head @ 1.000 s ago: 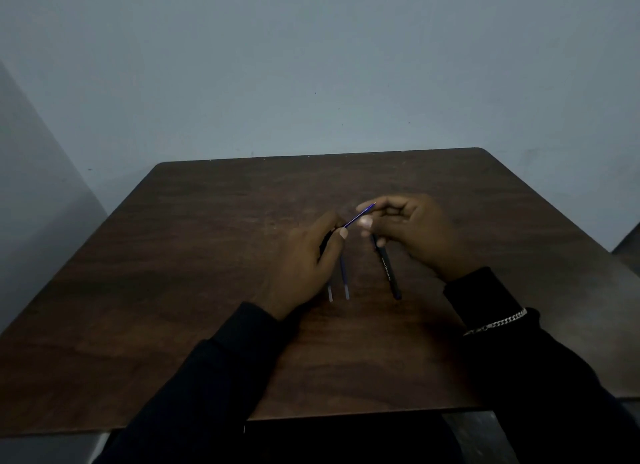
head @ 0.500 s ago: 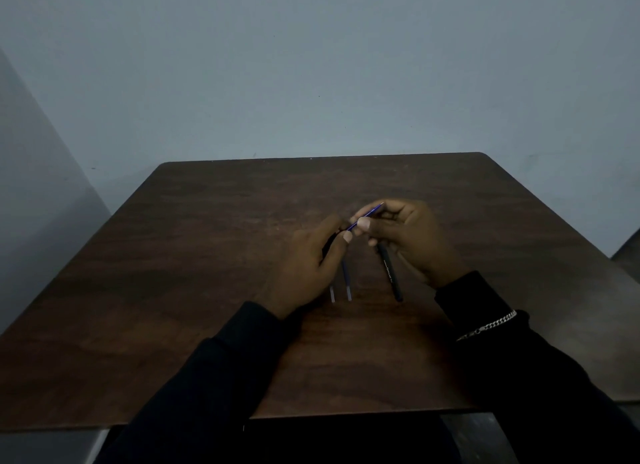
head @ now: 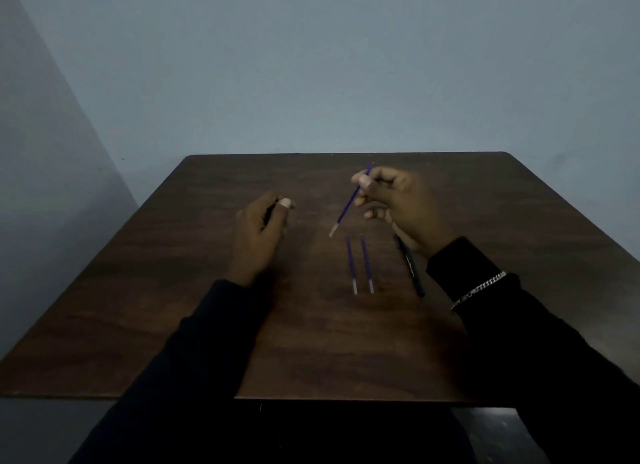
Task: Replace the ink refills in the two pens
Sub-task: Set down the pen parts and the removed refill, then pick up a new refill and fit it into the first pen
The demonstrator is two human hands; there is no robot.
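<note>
My right hand (head: 398, 207) pinches a thin blue ink refill (head: 348, 205) above the table, slanted with its pale end pointing down and left. My left hand (head: 259, 231) is closed at the left around a dark pen body (head: 268, 213), which is almost wholly hidden by the fingers. Two more blue refills (head: 351, 266) (head: 366, 263) lie side by side on the table between my hands. A black pen (head: 410, 268) lies just right of them, its far end under my right wrist.
The dark wooden table (head: 346, 342) stands against a grey-blue wall, with its front edge close to me. A silver bracelet (head: 479, 289) sits on my right wrist over a dark sleeve.
My hands have pulled apart. The left hand moved left with the pen body, and the right hand rose with the blue refill, now free of the left hand.
</note>
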